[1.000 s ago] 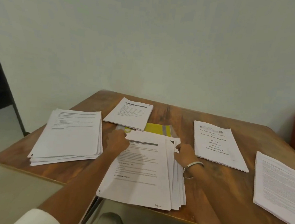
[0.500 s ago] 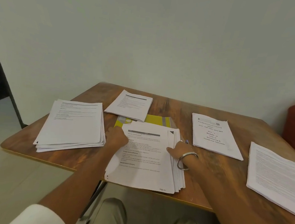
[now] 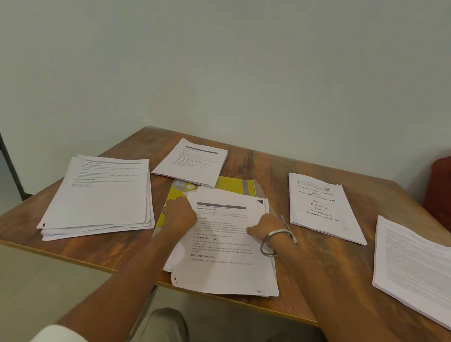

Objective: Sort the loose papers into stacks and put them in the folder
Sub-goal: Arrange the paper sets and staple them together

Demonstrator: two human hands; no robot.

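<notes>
Fingers (image 3: 252, 230) on one of five stacks (image 3: 228, 252)

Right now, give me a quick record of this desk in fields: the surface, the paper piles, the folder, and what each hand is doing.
surface: brown wooden table
paper piles: five white stacks; thick one far left, small one at back, centre stack, titled booklet, one at right edge
folder: yellow patterned folder, lying under the centre stack
left hand: fingers curled, resting at centre stack's left edge
right hand: on centre stack's right edge, steel bangle on wrist
grip: cannot tell
</notes>
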